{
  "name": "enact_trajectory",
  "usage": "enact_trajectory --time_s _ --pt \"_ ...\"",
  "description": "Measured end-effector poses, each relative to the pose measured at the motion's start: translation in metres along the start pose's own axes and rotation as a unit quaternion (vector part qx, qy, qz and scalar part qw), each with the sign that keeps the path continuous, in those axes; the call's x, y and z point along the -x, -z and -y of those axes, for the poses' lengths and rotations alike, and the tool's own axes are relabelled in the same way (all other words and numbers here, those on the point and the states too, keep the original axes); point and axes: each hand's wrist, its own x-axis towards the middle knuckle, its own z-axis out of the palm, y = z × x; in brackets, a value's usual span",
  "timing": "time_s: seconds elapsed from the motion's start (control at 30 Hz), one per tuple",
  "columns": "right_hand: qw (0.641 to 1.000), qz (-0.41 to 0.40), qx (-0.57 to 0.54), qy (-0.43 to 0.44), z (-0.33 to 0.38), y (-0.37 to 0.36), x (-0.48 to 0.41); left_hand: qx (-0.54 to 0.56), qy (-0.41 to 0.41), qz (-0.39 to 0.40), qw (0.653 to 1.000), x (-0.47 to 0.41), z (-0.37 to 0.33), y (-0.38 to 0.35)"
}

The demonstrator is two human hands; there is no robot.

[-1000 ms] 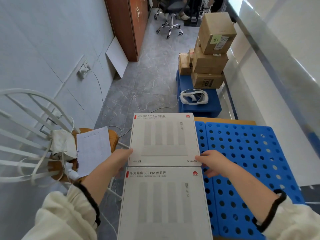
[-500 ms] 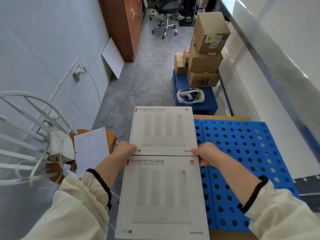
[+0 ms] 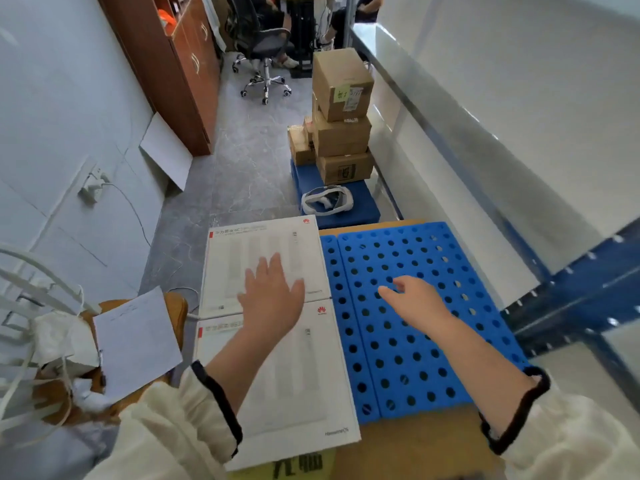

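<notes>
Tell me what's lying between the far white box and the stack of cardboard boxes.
In the head view, a white headset rests on a blue block between them.

narrow room. pale grey-blue wall (image 3: 52, 116) on the left, carrying a socket (image 3: 90, 189) with a plug and a white cable trailing down. floor (image 3: 242, 161) of grey marbled tiles. a white panel (image 3: 166, 150) leans against the wall beside a brown wooden cabinet (image 3: 180, 64). black office chair (image 3: 263, 46) on castors at the far end. stacked cardboard boxes (image 3: 341, 133) stand on a blue platform (image 3: 308, 176). blue metal shelving frame (image 3: 571, 289) along the right. light even, with glare on the right-hand white surfaces.
</notes>
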Motion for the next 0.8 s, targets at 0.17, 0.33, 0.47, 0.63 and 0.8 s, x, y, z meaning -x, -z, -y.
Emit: enact_trajectory --time_s 0.17,0.33,0.47,0.63,0.8 --pt "0.992 -0.081 -0.031 -0.093 -0.106 0.085 0.093 -0.021 -0.214 0.161 0.963 0.077 -0.123 -0.075" --pt "0.952 -0.210 -0.014 -0.223 -0.237 0.166 0.232 -0.063 -0.390 0.239 0.887 0.194 -0.252 -0.151" --pt "0.899 -0.316 -0.062 -0.295 -0.316 0.200 0.342 -0.111 -0.477 0.266 0.831 0.294 -0.338 -0.198" --pt "0.834 -0.427 -0.159 -0.311 -0.369 0.202 0.448 -0.079 -0.559 0.328 0.758 0.412 -0.411 -0.240" --pt "0.772 -0.521 -0.158 -0.329 -0.381 0.200 0.523 -0.062 -0.585 0.424 0.689 0.518 -0.457 -0.268"
